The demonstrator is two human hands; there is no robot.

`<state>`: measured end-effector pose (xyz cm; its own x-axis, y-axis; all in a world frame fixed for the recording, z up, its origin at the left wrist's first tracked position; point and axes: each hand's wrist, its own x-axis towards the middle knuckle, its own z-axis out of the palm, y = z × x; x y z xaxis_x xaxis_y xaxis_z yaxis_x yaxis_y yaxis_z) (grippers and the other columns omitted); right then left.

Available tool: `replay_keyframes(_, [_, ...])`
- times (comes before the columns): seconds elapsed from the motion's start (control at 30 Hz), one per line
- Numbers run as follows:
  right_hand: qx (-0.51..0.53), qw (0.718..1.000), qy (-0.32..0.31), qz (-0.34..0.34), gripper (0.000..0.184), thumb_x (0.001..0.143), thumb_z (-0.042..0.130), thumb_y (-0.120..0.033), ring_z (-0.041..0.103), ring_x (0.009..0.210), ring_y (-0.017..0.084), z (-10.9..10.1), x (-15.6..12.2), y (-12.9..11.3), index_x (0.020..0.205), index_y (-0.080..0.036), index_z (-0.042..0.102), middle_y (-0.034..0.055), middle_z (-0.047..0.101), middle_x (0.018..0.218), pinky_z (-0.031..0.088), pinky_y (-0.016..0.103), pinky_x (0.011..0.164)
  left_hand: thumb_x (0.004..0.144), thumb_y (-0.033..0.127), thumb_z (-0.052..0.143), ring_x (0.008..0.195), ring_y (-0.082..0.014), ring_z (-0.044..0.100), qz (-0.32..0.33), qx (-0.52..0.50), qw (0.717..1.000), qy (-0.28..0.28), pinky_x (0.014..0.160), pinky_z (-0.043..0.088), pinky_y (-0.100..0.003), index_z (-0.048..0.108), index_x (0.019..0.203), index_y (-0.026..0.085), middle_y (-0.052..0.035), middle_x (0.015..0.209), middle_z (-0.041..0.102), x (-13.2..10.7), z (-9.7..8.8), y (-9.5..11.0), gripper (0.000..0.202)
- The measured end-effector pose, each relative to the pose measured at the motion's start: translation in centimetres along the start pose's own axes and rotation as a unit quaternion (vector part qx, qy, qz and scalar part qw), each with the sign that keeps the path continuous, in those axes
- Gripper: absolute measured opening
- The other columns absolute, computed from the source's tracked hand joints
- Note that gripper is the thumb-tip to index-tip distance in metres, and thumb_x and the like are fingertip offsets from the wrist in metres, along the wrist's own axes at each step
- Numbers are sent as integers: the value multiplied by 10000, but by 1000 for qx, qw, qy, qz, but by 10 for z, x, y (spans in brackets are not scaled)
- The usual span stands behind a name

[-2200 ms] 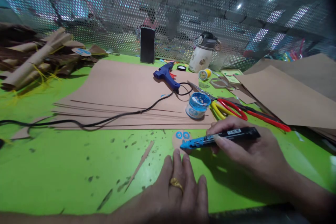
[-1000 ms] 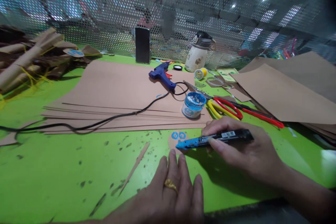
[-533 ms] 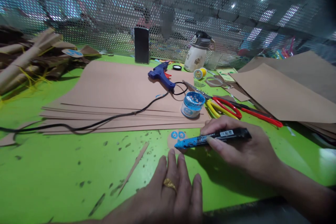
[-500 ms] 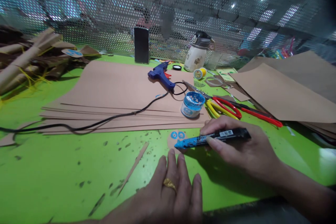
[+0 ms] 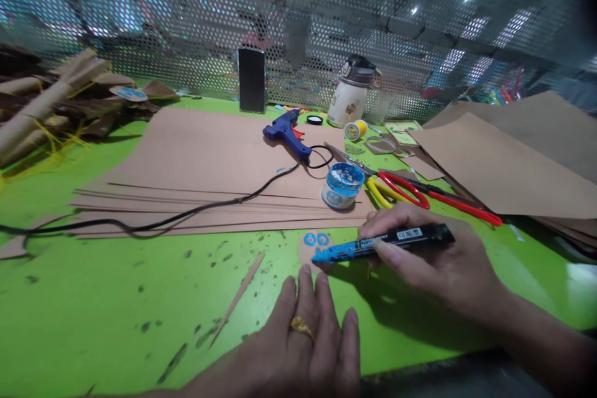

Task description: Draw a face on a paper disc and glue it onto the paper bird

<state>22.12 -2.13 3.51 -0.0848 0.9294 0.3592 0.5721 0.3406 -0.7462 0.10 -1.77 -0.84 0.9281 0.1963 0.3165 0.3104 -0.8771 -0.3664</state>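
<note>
My right hand is closed around a black permanent marker, its front end smeared with blue paint. The marker's tip meets a small round brown paper piece that lies on the green table and carries two blue ring shapes like eyes. Fingers stretched out, my left hand lies flat just in front, its fingertips at the paper's lower edge; a gold ring is on one finger. Just beyond the paper, an open jar of blue paint stands on the front right of a stack of brown paper sheets.
A blue glue gun rests on the stack, its black cord running left. Red-handled scissors lie right of the jar. A phone and bottle stand at the back. More brown sheets lie right; rolled paper is piled left.
My right hand and the marker have shifted slightly to the right, the tip still at the round paper. My left hand stays in place.
</note>
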Motion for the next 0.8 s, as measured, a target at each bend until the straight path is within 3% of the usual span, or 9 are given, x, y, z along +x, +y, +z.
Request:
replay_keyframes(0.17, [2,1000,-9,0,43,798,637,-188,622,618,150,1,1,-3,819,-226,637,4,672,732,513,257,548,958,240,420,1047,-271,646,13,5,1000,1,908,489,-431,493,1233,156,-157,1176,656,0,-2,-2,296])
replay_keyframes(0.8, [6,1000,-29,0,17,802,627,-176,599,621,134,1,2,0,812,-183,638,13,656,738,483,237,558,962,214,345,1085,-289,627,16,20,1000,-12,918,470,-445,460,1238,133,-162,1191,645,-1,-1,0,310])
